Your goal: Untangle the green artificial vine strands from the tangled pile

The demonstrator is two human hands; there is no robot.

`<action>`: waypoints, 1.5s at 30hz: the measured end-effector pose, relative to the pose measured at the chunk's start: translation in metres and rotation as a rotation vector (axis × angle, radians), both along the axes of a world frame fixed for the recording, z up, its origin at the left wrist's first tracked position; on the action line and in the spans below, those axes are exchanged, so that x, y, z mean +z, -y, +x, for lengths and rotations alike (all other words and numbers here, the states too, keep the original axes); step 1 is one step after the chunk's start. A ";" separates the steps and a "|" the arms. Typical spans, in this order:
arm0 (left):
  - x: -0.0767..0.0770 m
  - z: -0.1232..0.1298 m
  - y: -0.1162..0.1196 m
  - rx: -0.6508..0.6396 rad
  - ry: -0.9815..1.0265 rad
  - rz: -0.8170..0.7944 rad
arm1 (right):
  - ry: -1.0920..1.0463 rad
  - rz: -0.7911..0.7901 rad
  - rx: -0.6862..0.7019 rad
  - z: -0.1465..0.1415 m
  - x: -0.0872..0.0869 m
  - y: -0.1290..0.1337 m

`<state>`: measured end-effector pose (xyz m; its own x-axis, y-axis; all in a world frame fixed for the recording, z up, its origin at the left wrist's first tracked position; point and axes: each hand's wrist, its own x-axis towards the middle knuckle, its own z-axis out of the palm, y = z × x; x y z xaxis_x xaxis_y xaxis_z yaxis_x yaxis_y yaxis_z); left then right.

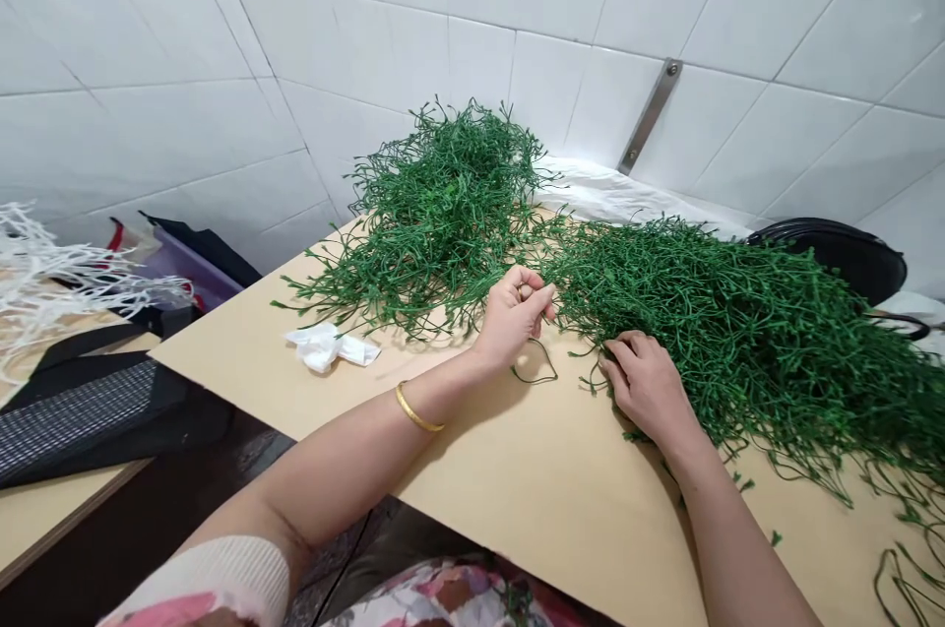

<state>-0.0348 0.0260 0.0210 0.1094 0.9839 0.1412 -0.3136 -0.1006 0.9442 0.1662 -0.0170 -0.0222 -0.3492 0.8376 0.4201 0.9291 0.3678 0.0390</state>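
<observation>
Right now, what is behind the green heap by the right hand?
Behind the green heap: some white sheeting, a round black object and the tiled wall. Anything lower down there is covered by the heap.

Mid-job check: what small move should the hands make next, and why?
I'd probably have the right hand draw a single piece from the near edge of the right-hand green pile: it rests at that edge, while the left hand is pinched shut, seemingly on a looped green cord.
</observation>
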 end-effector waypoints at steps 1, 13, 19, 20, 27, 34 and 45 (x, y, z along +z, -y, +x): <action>0.000 0.000 0.000 -0.008 -0.014 0.004 | -0.029 0.001 0.000 -0.001 0.000 0.001; -0.007 0.001 0.005 -0.078 -0.004 -0.030 | -0.437 -0.135 -0.129 -0.013 0.054 -0.008; -0.007 0.002 0.005 -0.110 0.016 -0.036 | -0.285 0.162 -0.071 -0.007 0.118 -0.036; -0.007 0.003 0.005 -0.117 0.024 -0.050 | -0.282 0.159 -0.050 -0.007 0.124 -0.040; -0.011 0.008 0.008 -0.155 0.033 -0.156 | -0.190 -0.124 -0.022 -0.001 0.105 -0.036; -0.010 0.008 0.007 -0.078 -0.046 -0.175 | 0.143 -0.177 -0.078 0.015 0.090 -0.021; -0.011 0.006 0.004 -0.122 0.066 -0.271 | 0.250 0.044 -0.239 0.010 0.091 -0.019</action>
